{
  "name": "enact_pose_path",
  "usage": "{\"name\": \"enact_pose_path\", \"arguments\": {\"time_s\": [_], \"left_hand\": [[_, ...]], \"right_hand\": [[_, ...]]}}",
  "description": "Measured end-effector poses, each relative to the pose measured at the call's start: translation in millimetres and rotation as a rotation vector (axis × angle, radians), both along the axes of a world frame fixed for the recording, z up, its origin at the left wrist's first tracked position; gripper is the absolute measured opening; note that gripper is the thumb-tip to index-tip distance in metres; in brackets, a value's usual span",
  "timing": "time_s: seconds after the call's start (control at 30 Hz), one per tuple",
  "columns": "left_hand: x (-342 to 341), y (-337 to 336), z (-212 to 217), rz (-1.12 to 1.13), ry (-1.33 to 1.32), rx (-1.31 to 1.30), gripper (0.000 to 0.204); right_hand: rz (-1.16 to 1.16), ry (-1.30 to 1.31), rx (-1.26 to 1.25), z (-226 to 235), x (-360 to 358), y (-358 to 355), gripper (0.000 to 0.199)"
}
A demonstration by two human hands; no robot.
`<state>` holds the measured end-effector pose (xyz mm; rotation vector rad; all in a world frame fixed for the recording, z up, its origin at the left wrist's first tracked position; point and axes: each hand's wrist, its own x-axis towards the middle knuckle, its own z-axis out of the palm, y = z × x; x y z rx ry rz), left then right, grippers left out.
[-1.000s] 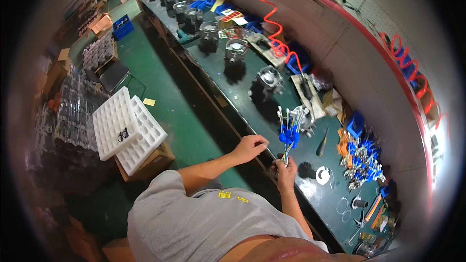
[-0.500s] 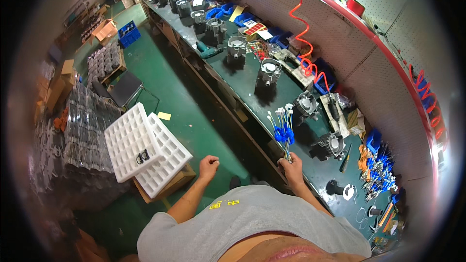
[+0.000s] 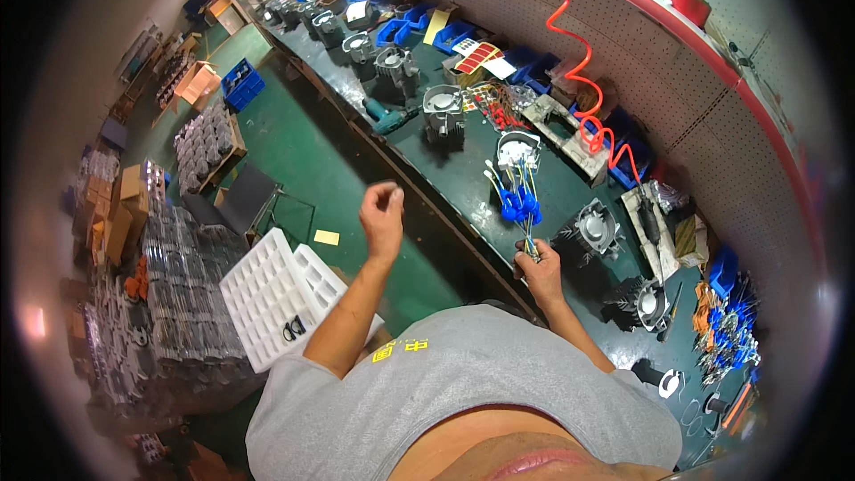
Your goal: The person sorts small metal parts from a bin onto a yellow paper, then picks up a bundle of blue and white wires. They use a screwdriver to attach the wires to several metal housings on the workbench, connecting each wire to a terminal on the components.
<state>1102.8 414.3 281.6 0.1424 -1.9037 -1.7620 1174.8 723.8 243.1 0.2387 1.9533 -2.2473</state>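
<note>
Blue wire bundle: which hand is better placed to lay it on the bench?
Right, probably: the right hand grips the blue wire bundle beside the bench; the left hand is farther off.

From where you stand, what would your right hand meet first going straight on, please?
Led by its wire bundle, the right hand would probably meet the grey housing behind the bundle's tips, though depth is unclear.
</note>
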Motion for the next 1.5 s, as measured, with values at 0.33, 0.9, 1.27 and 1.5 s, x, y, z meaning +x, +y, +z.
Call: {"name": "enact_pose_path", "arguments": {"time_s": [0.33, 0.9, 1.27, 1.5], "left_hand": [[-232, 47, 172, 0.075, 0.753, -0.117, 0.021], [-194, -179, -98, -0.377, -0.401, -0.060, 0.030], [-250, -351, -21, -0.462, -0.399, 0.419, 0.035], [-316, -397, -31, -0.253, -0.458, 0.836, 0.033]], "right_hand": [[-0.067, -0.025, -0.058, 8, -131, -3, 0.020], [-0.048, -0.039, 0.007, 4, -252, -166, 0.019], [0.618, 0.072, 0.082, 28, -371, -451, 0.017], [0.657, 0.491, 0.788, 33, -437, -527, 0.028]]}}
